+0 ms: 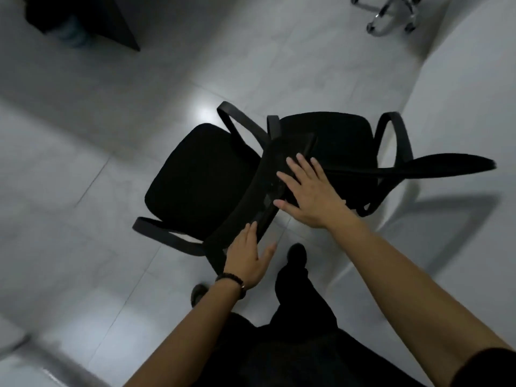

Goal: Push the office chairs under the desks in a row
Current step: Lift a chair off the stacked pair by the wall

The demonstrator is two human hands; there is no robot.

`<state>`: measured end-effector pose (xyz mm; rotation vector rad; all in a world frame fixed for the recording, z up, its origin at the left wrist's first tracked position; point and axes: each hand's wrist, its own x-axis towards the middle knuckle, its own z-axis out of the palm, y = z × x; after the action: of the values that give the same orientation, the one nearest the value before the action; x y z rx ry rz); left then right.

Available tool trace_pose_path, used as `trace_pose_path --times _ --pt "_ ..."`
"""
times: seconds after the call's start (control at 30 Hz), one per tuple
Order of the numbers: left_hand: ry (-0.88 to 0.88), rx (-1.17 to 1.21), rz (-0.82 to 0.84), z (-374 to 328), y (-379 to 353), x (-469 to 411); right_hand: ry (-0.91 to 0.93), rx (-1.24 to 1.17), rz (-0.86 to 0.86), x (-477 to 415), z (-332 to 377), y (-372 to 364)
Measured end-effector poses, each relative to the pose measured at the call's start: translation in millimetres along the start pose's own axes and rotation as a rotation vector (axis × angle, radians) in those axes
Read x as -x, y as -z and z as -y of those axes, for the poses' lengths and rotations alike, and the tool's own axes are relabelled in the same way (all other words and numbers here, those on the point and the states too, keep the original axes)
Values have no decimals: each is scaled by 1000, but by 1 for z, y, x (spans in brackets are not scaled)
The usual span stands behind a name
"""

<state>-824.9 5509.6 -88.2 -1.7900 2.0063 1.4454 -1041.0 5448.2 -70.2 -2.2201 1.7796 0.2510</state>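
Two black office chairs stand close together on the tiled floor in front of me. The left chair (195,174) shows its seat and curved armrests; its backrest (251,196) runs diagonally toward me. The right chair (335,141) sits behind it, partly against a white desk (460,107). My left hand (248,261), with a bead bracelet on the wrist, lies flat with its fingers apart against the lower end of the left chair's backrest. Spread flat, my right hand (310,194) rests on the top of that backrest where the two chairs meet. Neither hand grips anything.
A chrome wheeled chair base (391,15) stands at the top right. A dark cabinet (92,18) with a water bottle (71,32) beside it is at the top left. My dark trousers and shoes (296,255) are just behind the chairs. Open tiled floor (69,191) lies to the left.
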Motion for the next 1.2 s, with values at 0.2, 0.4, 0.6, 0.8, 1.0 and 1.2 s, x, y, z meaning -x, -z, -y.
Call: trace_pose_path --times 0.2,0.4,0.6,0.8,1.0,1.2 --pt "95 -238 -267 0 -26 -3 180 105 128 -21 -11 -17" --pt "130 -310 -185 34 -10 15 137 103 143 -21 23 -11" --pt "228 -424 -199 84 12 55 14 25 236 -5 87 -18" --pt "154 -453 -209 146 57 72 -83 -46 206 8 150 -37" --pt "31 -501 -214 170 109 42 -182 -101 230 -27 170 -27" --pt "-35 -580 -187 169 178 -25 -267 -158 226 -95 166 -11"
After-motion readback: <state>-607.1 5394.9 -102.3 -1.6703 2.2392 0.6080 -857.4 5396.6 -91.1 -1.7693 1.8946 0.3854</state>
